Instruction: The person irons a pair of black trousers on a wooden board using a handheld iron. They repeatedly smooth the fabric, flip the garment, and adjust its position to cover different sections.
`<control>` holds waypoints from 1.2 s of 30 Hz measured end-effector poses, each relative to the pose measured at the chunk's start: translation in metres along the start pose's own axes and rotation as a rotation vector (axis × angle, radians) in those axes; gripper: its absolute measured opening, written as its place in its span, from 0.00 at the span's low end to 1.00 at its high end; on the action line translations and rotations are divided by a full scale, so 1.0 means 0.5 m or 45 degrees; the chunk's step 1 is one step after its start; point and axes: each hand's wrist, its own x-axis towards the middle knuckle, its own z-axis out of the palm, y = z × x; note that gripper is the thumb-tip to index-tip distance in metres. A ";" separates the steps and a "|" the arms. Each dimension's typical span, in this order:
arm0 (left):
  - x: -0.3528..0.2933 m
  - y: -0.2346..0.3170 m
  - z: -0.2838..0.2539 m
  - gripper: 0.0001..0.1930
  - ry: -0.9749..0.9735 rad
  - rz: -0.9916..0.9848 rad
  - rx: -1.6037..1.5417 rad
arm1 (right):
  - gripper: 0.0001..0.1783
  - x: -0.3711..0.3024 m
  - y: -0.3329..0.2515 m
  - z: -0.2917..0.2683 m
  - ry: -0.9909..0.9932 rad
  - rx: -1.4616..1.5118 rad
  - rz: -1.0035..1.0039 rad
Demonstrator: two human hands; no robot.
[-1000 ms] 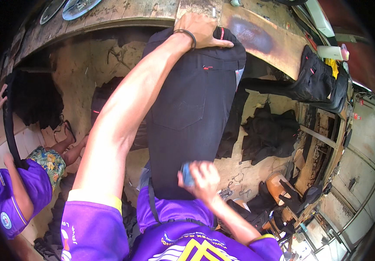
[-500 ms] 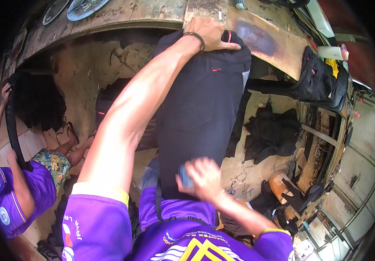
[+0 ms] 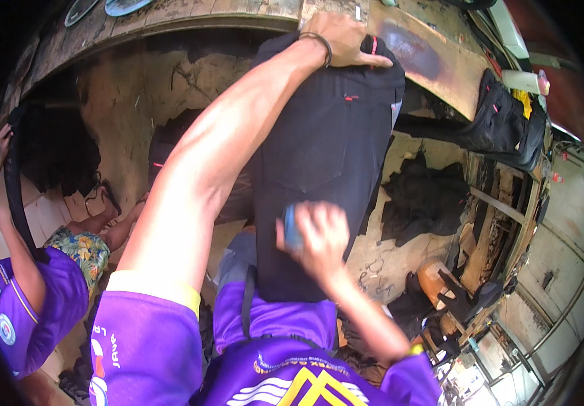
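Head view: the right hand is closed around a small blue object, blurred and partly covered by the fingers, on the lower part of a black garment. The left hand lies over the garment's far end, thumb stretched across the waistband; its other fingers go out of sight, so I cannot tell whether they grip the cloth or only press on it. That placing seems meant to steady the far end and leave the pocket side flat and facing up. The garment runs lengthwise from the desk to the person's lap; whatever supports its middle is hidden. A red tag shows beside the left thumb, and a small red mark sits lower, above the pocket outline; neither is legible. The person's purple shirt bears a yellow emblem, white stripes and printed lettering. Farther out, dark clothes hang over the desk's right side, perhaps for easy reach, and a black cloth pile lies below. At far left, a co-worker in a similar purple shirt holds a long dark cloth
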 end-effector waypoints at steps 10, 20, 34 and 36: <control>-0.230 0.030 -0.087 0.48 0.025 0.355 -0.201 | 0.30 -0.397 -0.039 -0.003 -0.327 0.211 0.032; -0.306 0.035 -0.023 0.55 0.051 0.255 0.016 | 0.22 0.016 -0.025 0.019 0.003 0.029 -0.050; -0.301 0.033 -0.027 0.53 0.118 0.202 0.073 | 0.26 -0.031 -0.061 -0.004 -0.335 0.189 -0.237; -0.303 0.035 -0.028 0.53 0.095 0.204 -0.006 | 0.26 0.025 -0.051 -0.014 -0.542 0.199 -0.195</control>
